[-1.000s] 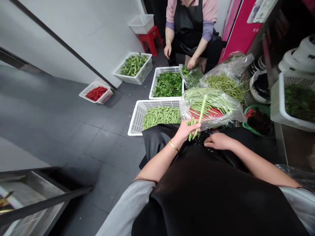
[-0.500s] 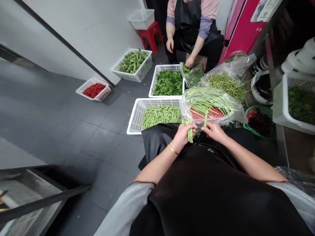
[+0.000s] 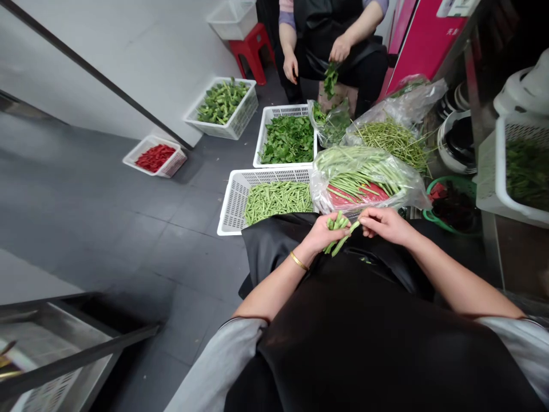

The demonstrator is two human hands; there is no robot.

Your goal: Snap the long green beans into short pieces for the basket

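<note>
My left hand [image 3: 322,232] is closed around a small bunch of green bean pieces [image 3: 337,224] above my lap. My right hand [image 3: 383,225] pinches the tip of a green bean [image 3: 344,238], whose other part lies against the bunch at my left fingers. Just beyond my hands is an open clear plastic bag [image 3: 412,186] of long green beans [image 3: 364,177], with something red under them. To its left stands a white basket [image 3: 234,200] holding many short bean pieces [image 3: 278,201].
A co-worker [image 3: 328,28] sits opposite, holding a leafy sprig [image 3: 330,80]. Around are a basket of leafy greens [image 3: 288,140], a basket of cut green stalks [image 3: 222,102], a basket of red chillies [image 3: 155,157], a bag of thin stems [image 3: 390,140] and a green basin [image 3: 435,220].
My right hand has brought its bean over to the left hand's bunch, tilting it from upright to slanting. The co-worker's hand has lifted a leafy sprig from the bag.
</note>
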